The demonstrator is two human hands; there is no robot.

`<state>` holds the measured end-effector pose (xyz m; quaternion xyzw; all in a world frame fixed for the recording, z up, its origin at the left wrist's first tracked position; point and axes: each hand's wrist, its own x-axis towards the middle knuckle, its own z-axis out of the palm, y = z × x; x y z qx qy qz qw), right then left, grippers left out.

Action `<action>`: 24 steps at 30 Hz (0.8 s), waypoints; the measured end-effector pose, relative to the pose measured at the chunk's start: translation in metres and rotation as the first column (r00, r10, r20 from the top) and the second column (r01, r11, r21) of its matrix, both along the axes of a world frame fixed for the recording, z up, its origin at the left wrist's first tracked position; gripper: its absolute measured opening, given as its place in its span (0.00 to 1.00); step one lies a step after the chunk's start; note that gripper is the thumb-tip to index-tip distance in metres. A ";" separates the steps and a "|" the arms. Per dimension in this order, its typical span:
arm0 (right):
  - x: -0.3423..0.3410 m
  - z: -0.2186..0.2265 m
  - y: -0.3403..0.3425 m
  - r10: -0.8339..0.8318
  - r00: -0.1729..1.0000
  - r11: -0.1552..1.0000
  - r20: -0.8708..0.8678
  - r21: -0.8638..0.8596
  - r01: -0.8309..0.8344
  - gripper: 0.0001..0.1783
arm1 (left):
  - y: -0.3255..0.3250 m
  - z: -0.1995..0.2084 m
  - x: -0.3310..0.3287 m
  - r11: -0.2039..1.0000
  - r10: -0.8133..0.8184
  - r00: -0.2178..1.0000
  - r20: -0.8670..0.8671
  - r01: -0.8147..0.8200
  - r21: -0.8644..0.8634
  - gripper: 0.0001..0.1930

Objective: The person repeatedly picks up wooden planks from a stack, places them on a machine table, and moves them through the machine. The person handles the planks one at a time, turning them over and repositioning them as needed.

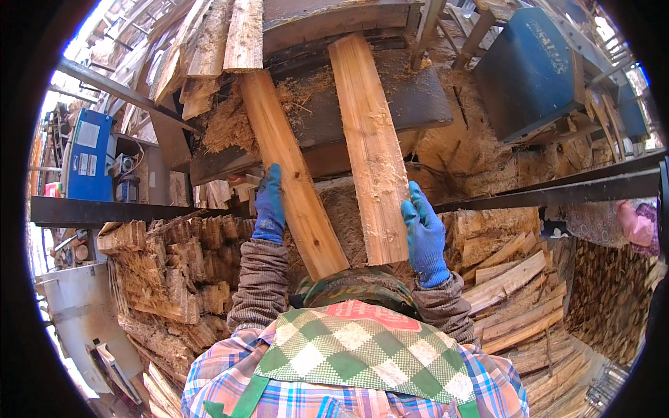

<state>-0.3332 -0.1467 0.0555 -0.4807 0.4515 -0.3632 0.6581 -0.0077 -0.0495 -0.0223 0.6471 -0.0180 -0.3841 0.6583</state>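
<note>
Two rough wooden planks slope toward me from a dark metal machine bed [428, 104]. Blue-gloved, my left hand [270, 209] grips the outer edge of the left plank [296, 177], which is smoother and has dark knots. On the other side my right hand [426, 240], in the same kind of glove, holds the outer edge of the right plank [369, 150], whose face is rough and splintery. Fingers of both hands are partly hidden at the planks' edges. The planks' near ends reach almost to my waist, with a gap between them.
More boards [209, 38] lie beyond the left plank, beside a heap of wood shavings [233, 122]. Stacked rough wood stands left [174, 279] and right [519, 285]. Dark metal bars [557, 194] cross both sides. A blue machine housing [523, 76] stands far right; a pink-gloved person's hand [635, 226] shows at right.
</note>
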 end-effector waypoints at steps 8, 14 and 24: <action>0.050 -0.014 -0.049 -0.070 0.954 0.983 -0.291 -0.184 0.016 0.22 | -0.005 0.018 -0.012 0.997 0.011 0.997 0.074 -0.017 0.078 0.38; 0.109 -0.038 -0.126 -0.323 0.921 0.670 -0.217 -0.740 0.061 0.17 | -0.002 0.018 -0.011 0.977 -0.010 0.997 0.072 -0.005 0.212 0.36; 0.180 -0.033 -0.198 -0.457 0.820 0.773 -0.345 -0.610 0.174 0.25 | 0.003 0.007 -0.015 0.993 0.056 0.998 0.019 -0.058 0.104 0.32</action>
